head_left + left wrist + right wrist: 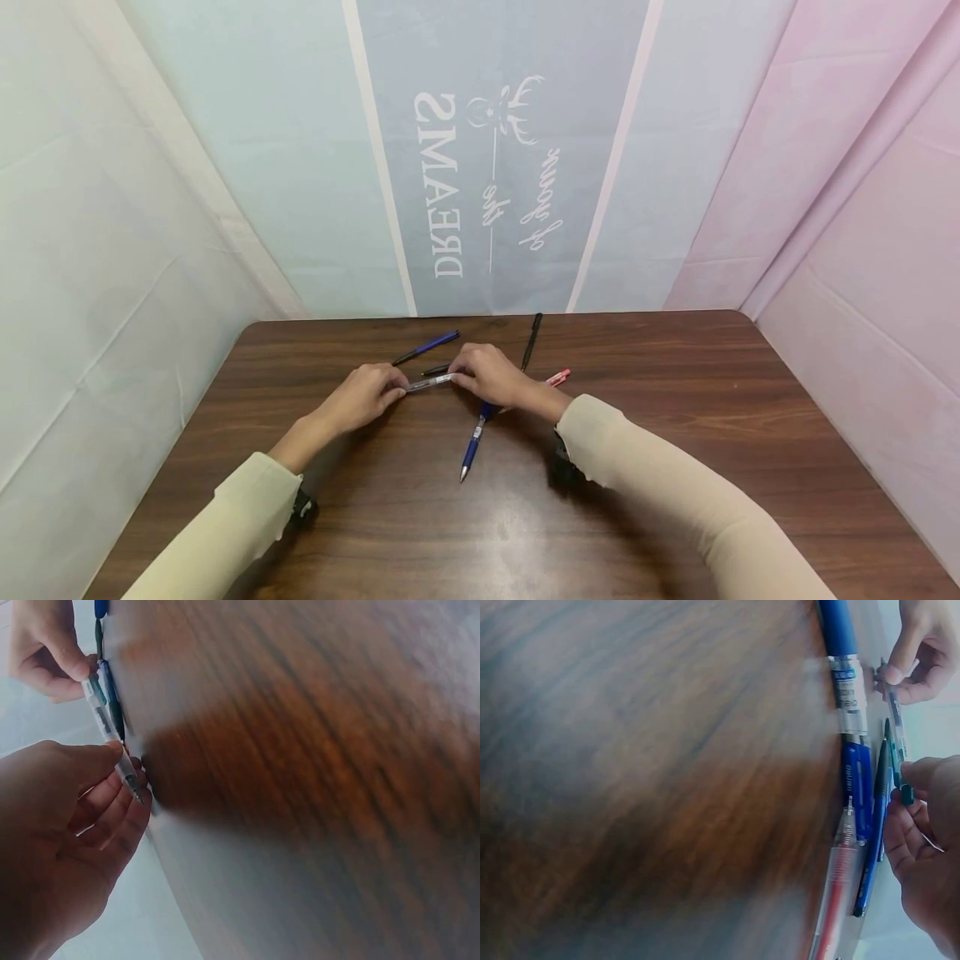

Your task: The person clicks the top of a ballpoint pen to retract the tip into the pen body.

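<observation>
A clear-barrelled pen is stretched between both hands over the table. My left hand pinches it near its pointed tip, seen in the left wrist view beside the thumb. At the other end my right hand grips it between thumb and fingers, where a green end piece shows in the right wrist view. Just behind the right fingers lies a dark pen, partly hidden by them. A blue pen with a white-silver middle lies below the right hand, pointing toward me.
Near the back left lies a blue pen. A black pen reaches toward the table's far edge, and a red pen is partly covered by the right wrist. Fabric walls enclose the brown wooden table.
</observation>
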